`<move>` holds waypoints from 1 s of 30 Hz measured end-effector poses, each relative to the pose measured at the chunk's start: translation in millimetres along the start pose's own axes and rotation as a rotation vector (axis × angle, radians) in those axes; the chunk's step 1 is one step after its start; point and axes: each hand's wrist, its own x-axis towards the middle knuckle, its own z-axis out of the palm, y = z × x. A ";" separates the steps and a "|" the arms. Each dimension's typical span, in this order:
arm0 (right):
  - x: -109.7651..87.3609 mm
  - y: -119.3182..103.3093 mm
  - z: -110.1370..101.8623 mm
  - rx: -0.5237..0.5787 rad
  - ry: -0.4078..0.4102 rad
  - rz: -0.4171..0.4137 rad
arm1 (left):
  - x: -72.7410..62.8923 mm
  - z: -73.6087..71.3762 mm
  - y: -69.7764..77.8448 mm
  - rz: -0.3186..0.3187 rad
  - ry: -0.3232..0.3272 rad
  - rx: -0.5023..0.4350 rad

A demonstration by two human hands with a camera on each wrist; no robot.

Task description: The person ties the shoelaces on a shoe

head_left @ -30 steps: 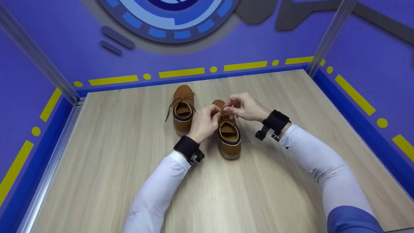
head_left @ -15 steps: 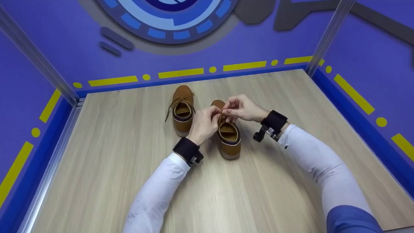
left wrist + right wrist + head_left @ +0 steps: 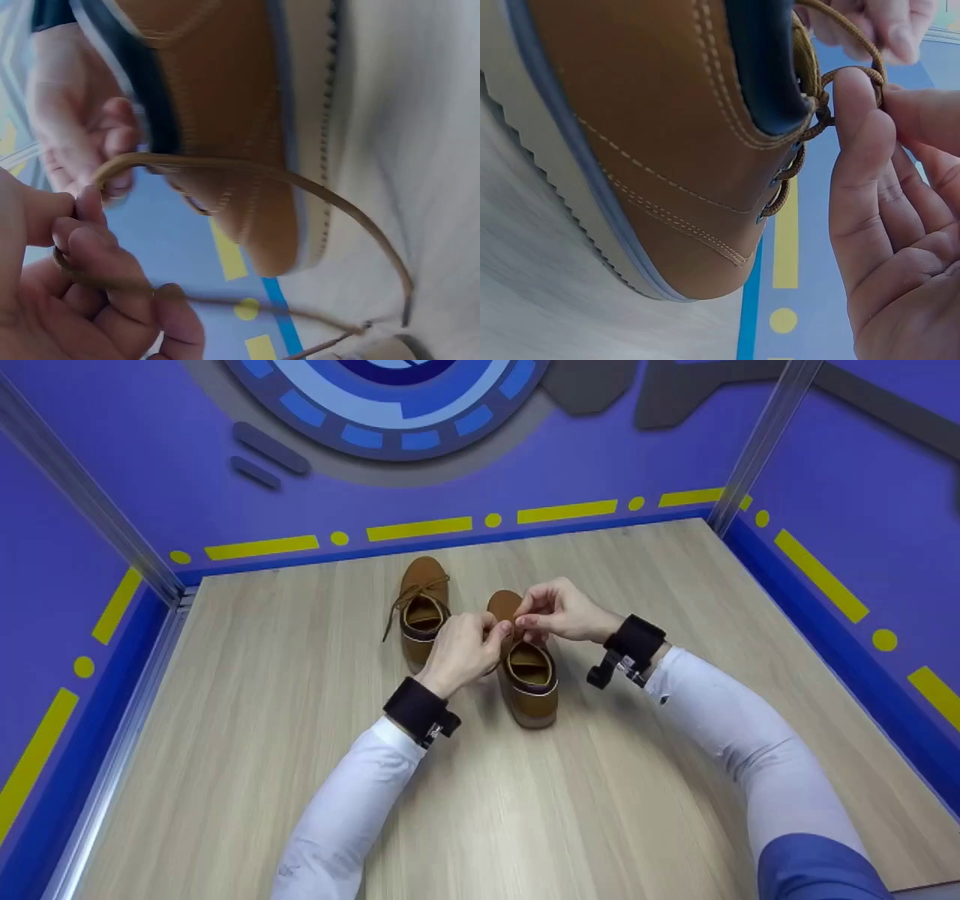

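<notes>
A brown lace-up shoe (image 3: 534,706) stands on the board, toe pointing away, with both hands over its front. My left hand (image 3: 463,651) pinches its brown shoelace (image 3: 330,196); in the left wrist view the lace passes between the curled fingers, and a long stretch hangs in a curve beside the shoe. On the other side, my right hand (image 3: 566,611) grips a loop of the lace between thumb and fingertips. The right wrist view shows this hand (image 3: 900,195) close by the lace crossing above the eyelets. In the head view the fingers partly hide the laces.
A matching brown shoe (image 3: 424,574), its lace tied in a bow, stands left of the hands. The wood-grain board (image 3: 247,720) lies under both shoes. Blue panels with yellow markings (image 3: 420,529) wall the back and sides, with metal posts (image 3: 765,446) in the corners.
My left hand has drawn back slightly toward the lower left, still pinching lace. The right hand has barely shifted and keeps its hold. The shoes stay in place.
</notes>
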 end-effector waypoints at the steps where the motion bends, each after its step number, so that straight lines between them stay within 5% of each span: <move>1: 0.2 0.0 0.2 0.007 0.001 -0.004 | -1.5 -2.7 1.8 0.000 -0.002 -0.015; 12: -0.1 0.8 -0.1 0.001 0.010 -0.007 | -22.3 -23.2 36.8 0.022 -0.023 -0.170; 20: -1.1 0.5 -1.1 -0.018 0.021 -0.012 | -38.8 -4.3 69.1 0.156 -0.100 -0.325; 23: -1.7 1.0 -1.9 -0.017 0.027 -0.002 | -42.3 10.6 80.6 0.204 -0.151 -0.294; 27: -2.0 2.5 -2.4 -0.001 0.025 0.017 | -44.8 28.3 92.7 0.240 -0.234 -0.143; 30: -2.3 3.4 -2.2 0.010 0.019 0.023 | -43.7 34.1 93.1 0.230 -0.221 -0.057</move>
